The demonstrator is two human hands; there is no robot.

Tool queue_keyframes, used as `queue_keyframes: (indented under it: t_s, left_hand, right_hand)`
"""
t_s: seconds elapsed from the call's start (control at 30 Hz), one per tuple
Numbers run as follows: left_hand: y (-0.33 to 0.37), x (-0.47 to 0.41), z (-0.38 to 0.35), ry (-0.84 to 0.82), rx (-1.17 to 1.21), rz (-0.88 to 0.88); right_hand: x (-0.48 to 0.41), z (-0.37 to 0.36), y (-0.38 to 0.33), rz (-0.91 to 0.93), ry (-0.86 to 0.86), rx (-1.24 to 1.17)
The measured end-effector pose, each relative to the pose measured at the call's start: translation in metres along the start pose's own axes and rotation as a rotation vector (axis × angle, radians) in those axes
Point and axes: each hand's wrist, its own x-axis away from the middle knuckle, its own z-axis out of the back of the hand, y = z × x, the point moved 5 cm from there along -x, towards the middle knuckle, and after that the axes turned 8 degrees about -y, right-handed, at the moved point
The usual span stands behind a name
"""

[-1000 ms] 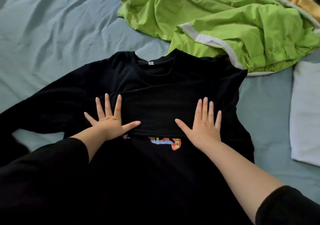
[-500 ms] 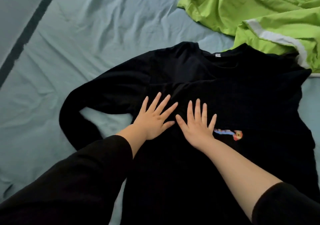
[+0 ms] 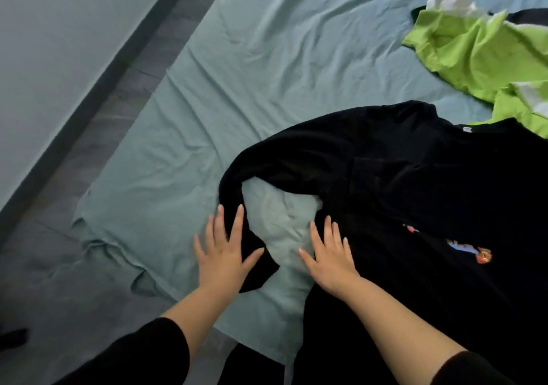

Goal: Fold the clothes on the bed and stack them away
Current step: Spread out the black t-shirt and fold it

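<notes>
Nearest the viewer, the left hand (image 3: 225,254) lay flat, fingers straight and spread, pressing the cuff end of a long sleeve (image 3: 267,159) onto the teal bed sheet (image 3: 237,73). The right hand (image 3: 329,254) lay flat just beside it, fingers straight, on the side edge of the black sweatshirt (image 3: 415,177). The sweatshirt was spread across the right part of the bed, with a coloured print (image 3: 471,249) showing. The sleeve curved around a patch of sheet between the hands. Beyond the collar, a crumpled lime-green garment (image 3: 474,55) met the sweatshirt's shoulder.
</notes>
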Motion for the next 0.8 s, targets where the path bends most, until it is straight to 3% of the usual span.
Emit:
queue_keyframes:
  t_s: [0.07, 0.13, 0.2, 0.3, 0.37, 0.5, 0.63, 0.73, 0.8]
  left_hand:
    - [-0.015, 0.006, -0.001, -0.023, 0.328, 0.213]
    - [-0.02, 0.005, -0.009, -0.091, 0.531, 0.297]
    - [-0.02, 0.003, -0.016, -0.157, 0.604, 0.311]
    - [-0.024, 0.002, -0.006, -0.048, 0.768, 0.304]
    - [-0.025, 0.007, 0.01, -0.008, 0.837, 0.242]
    - [-0.027, 0.027, 0.034, -0.154, 1.052, 0.094]
    - [-0.052, 0.041, 0.057, -0.019, 1.188, 0.253]
    - [-0.048, 0.046, 0.044, -0.318, 1.531, 0.476]
    - [-0.04, 0.039, 0.041, -0.462, 1.762, 0.437]
  right_hand:
    - [0.006, -0.006, -0.024, 0.072, 0.004, -0.146]
    - [0.011, -0.012, -0.047, 0.096, 0.024, -0.354]
    - [0.011, -0.018, -0.069, 0.106, 0.053, -0.535]
    - [0.01, -0.023, -0.098, 0.125, 0.032, -0.811]
    - [0.013, -0.027, -0.12, 0.138, -0.092, -1.103]
    - [0.019, -0.023, -0.149, 0.006, -0.265, -1.553]
    - [0.027, -0.007, -0.159, -0.085, -0.323, -1.819]
    - [0.03, 0.0, -0.165, -0.052, -0.432, -2.059]
    - [0.028, 0.004, -0.165, -0.032, -0.428, -2.117]
